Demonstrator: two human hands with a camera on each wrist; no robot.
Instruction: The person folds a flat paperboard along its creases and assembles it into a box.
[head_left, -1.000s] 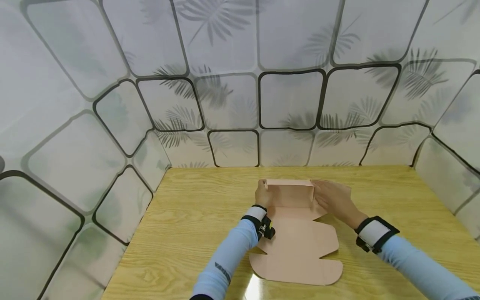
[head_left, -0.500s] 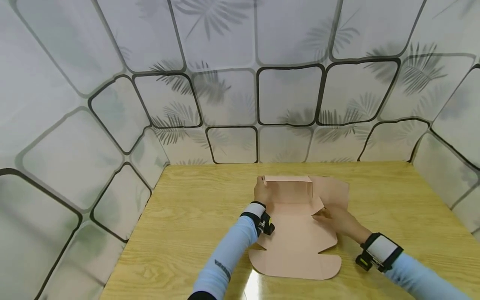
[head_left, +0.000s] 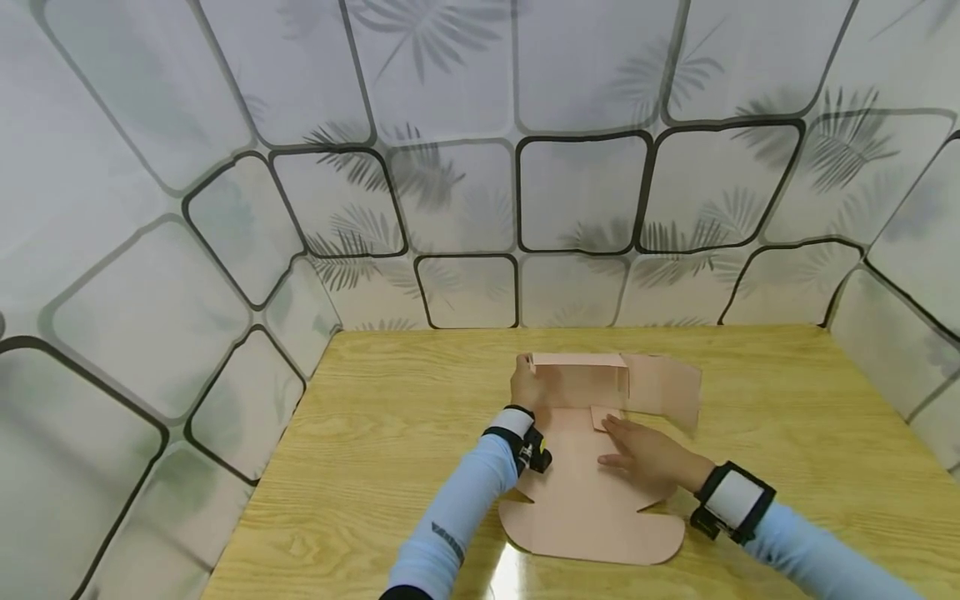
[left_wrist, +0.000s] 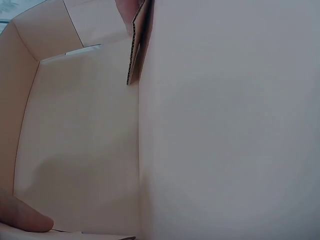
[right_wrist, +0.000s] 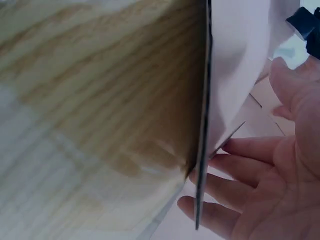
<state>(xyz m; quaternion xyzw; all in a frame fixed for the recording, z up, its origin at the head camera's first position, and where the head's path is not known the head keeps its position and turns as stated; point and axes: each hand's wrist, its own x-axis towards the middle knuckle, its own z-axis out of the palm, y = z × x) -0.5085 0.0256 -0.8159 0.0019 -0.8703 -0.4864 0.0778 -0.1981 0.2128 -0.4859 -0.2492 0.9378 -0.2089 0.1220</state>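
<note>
A pinkish-brown cardboard mailer box [head_left: 573,508] lies partly unfolded on the table, its far wall [head_left: 577,385] standing up. My left hand [head_left: 525,383] grips the left end of that wall; in the left wrist view its thumb [left_wrist: 25,217] lies over the inside of the box edge. My right hand [head_left: 648,452] has its fingers extended onto a small folded-in flap [head_left: 604,417] at the right side. The right wrist view shows these spread fingers [right_wrist: 250,150] along the cardboard's edge. A longer side flap [head_left: 663,387] sticks out from the far wall's right end.
The wooden table [head_left: 397,433] extends around the box on all sides. A patterned curtain [head_left: 465,208] rises behind its far edge and along both sides. The wide front flap [head_left: 592,537] with rounded corners lies flat toward me.
My right hand has left the far wall's right end, moved nearer, and folded the small flap inward. The long right flap now sticks out uncovered. My left hand stays in place.
</note>
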